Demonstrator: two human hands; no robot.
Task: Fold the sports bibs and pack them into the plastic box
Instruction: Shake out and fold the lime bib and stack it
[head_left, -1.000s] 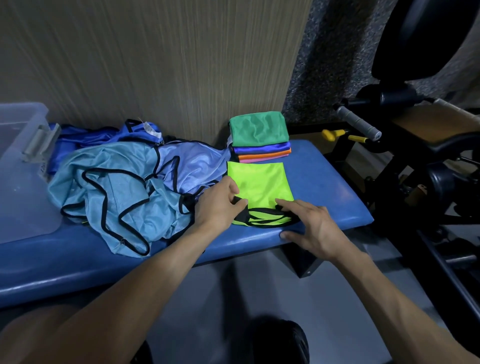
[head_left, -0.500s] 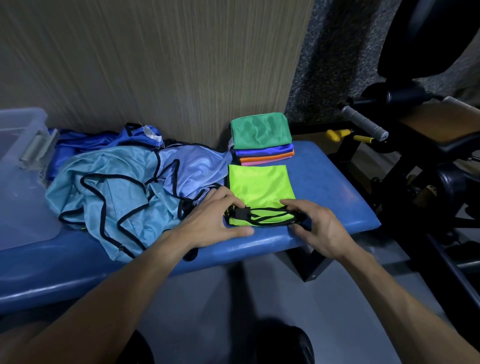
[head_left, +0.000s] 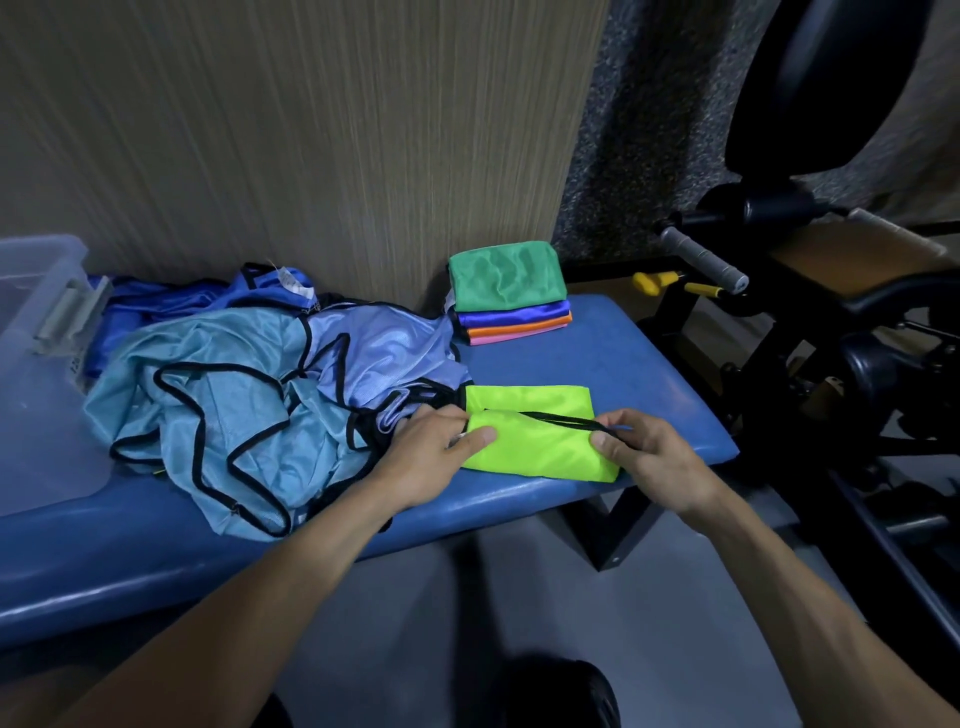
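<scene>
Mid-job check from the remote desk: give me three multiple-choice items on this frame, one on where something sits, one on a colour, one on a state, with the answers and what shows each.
1. Where is the plastic box?
A. On the left end of the bench
B. On the floor under the bench
C. On top of the folded stack

2. What colour is the top bib of the folded stack by the wall?
A. Pink
B. Green
C. Yellow

3. What state is the lime bib in?
A. Lying fully spread out
B. Already inside the box
C. Partly folded, held at both ends

Answers:
1. A, the clear box stands on the blue bench at the picture's left edge.
2. B, green lies over the purple, orange and pink layers.
3. C, the left hand and right hand pinch its doubled-over edge.
</scene>
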